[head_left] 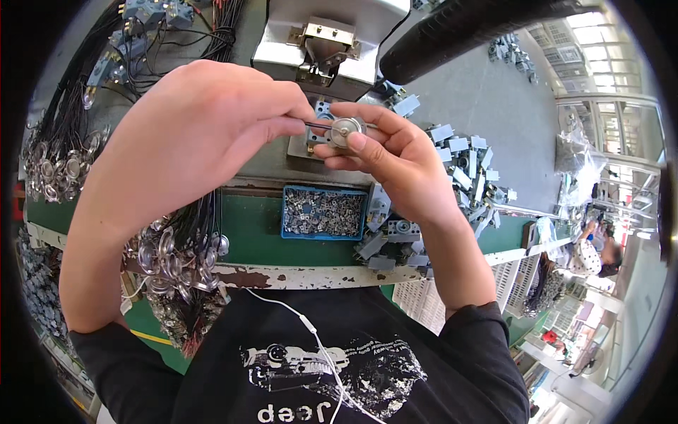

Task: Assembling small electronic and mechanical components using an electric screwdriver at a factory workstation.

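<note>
My right hand (385, 159) pinches a small round silver metal disc (344, 131) between thumb and fingers, held up over the bench. My left hand (194, 131) grips a thin dark wire or pin (318, 126) whose tip meets the disc's side. Both hands hover just in front of a grey metal press fixture (332, 44) with a brass-coloured head. Below the hands sits a blue tray (323, 212) full of tiny metal pieces.
Grey plastic housings (462, 166) are heaped to the right on the green bench. Bundles of black wires with silver discs (176, 254) hang at the left edge, more at far left (53, 166). A black padded bar (466, 28) crosses top right. Another person (597, 254) works far right.
</note>
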The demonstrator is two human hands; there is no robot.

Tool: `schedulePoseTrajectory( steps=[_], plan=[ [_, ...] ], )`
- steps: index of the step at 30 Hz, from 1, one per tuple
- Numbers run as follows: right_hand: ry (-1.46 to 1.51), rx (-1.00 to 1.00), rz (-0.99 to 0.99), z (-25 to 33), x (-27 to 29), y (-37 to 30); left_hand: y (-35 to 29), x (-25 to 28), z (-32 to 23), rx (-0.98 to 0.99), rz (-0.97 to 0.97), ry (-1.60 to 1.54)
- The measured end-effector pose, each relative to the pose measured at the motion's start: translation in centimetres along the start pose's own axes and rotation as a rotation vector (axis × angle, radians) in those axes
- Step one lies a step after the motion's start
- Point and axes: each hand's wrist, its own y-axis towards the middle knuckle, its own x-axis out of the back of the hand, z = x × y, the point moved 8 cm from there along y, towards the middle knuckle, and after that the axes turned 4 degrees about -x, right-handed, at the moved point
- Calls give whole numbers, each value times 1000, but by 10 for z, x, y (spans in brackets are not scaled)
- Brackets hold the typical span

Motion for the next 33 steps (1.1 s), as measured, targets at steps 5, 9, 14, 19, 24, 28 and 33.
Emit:
schedulePoseTrajectory(
  steps=[5,9,14,19,24,28,33],
  plan=[
    [-225,-208,51,-1,3,7,0,-6,-4,-46,41,131],
    [-459,230,-245,11,-7,-8,-8,-17,-2,137,-105,-231],
    [530,213,-115,-3,-5,-19,-12,-32,12,203,-135,-552],
    [331,6,14,-8,0,-20,-10,-29,0,87,-114,-380],
    [-190,172,9,11,-2,-35,-13,-24,1,28,-166,-453],
    [-113,82,21,9,-2,-31,-13,-24,-2,20,-185,-397],
    [37,-40,88,2,3,-19,-16,-26,1,-31,-262,-395]
  ],
)
